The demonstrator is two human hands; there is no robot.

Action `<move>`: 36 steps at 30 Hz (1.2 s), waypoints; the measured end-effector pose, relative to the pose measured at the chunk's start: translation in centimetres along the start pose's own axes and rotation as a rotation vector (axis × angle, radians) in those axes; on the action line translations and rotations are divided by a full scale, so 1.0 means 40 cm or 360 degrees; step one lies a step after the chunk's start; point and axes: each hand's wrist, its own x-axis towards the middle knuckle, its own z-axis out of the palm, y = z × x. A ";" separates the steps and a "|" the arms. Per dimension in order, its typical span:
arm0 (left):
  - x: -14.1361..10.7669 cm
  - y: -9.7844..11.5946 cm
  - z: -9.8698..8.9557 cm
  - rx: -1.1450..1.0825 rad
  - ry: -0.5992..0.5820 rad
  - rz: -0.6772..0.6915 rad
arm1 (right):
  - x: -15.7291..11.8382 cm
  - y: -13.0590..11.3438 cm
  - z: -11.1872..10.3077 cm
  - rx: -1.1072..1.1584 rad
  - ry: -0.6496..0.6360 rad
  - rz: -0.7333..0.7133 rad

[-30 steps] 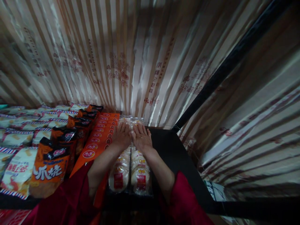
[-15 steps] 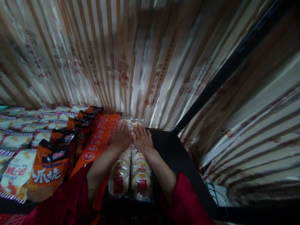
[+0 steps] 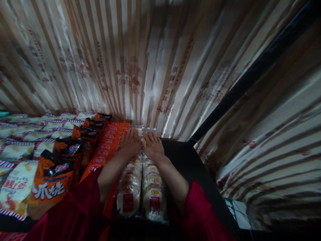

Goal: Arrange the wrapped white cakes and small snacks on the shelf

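Two long rows of clear plastic packs holding round, pale biscuits lie side by side on a dark shelf. My left hand (image 3: 131,143) rests flat, palm down, on the far part of the left row of biscuit packs (image 3: 128,201). Beside it, my right hand (image 3: 152,145) lies flat on the right row of biscuit packs (image 3: 154,197), fingers pointing away from me. Both hands are open and cover some of the packs. Just left of my left hand runs a line of orange packets (image 3: 101,153) with round printed labels.
Black-and-orange snack bags (image 3: 51,185) stand in a row further left, beside white snack bags (image 3: 18,187). The dark shelf (image 3: 185,167) stretches to the right. A striped printed sheet (image 3: 130,60) hangs behind, and a black pole (image 3: 240,85) slants up at the right.
Both hands stay flat on the packs with little movement. The view has shifted slightly, so the packs and pole sit a little further right.
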 end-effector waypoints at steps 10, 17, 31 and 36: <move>0.003 0.002 0.017 0.0047 0.0033 0.0026 | 0.009 -0.001 0.021 -0.0023 -0.0053 -0.0004; 0.000 -0.001 0.002 0.0029 0.0003 0.0036 | 0.002 -0.001 0.008 -0.0022 0.0028 -0.0020; -0.004 0.008 0.011 0.0017 -0.0053 0.0058 | -0.006 -0.002 0.016 0.0009 -0.0066 0.0022; -0.008 0.009 -0.008 -0.0032 -0.0038 0.0013 | -0.006 0.025 0.010 0.0149 0.0078 0.0045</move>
